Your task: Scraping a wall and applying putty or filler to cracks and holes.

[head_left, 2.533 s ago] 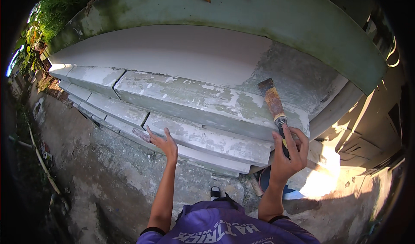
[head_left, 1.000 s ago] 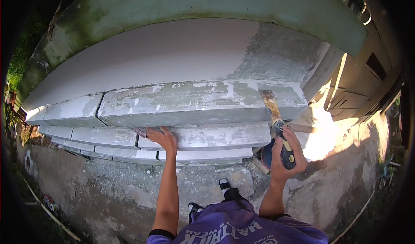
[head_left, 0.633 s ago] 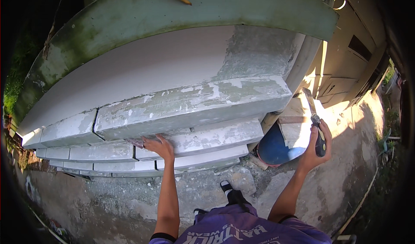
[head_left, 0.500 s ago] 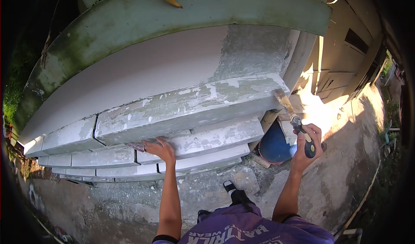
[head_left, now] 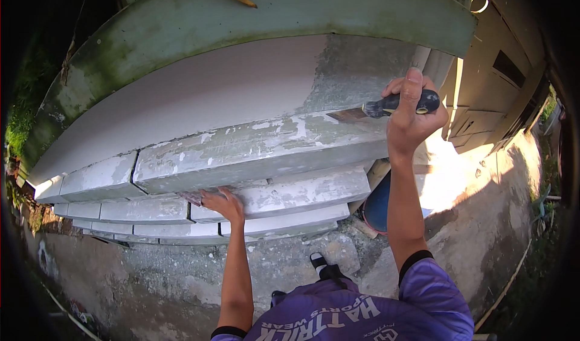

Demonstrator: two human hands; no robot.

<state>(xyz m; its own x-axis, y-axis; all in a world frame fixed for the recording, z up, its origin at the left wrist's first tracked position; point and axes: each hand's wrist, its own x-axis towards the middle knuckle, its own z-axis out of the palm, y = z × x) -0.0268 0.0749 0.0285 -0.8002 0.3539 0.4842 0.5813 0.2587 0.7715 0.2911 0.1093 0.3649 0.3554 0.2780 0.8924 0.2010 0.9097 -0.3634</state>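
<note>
Across the middle of the frame runs the wall (head_left: 199, 93), its broad upper panel already coated smooth and pale from the left edge to right of centre; a grey, bare patch (head_left: 362, 72) at the upper right is not yet covered. Below it the stepped ledges (head_left: 254, 154) carry only blotchy white smears over grey, so by the look of things the coating there is partly done, with the moulding and the right end of the panel left. A green coping (head_left: 290, 9) caps the wall along the top. A blue bucket (head_left: 377, 205) shows behind the right forearm, right of centre.

At the upper right, the right hand (head_left: 411, 120) is closed in a fist around the black handle of a brush (head_left: 386, 106), thumb up over the grip; the bristles point left and lie against the wall at the patch's lower edge. At lower centre-left, the left hand (head_left: 223, 201) rests on a lower ledge, fingers loosely spread and flat to the surface, holding nothing.
</note>
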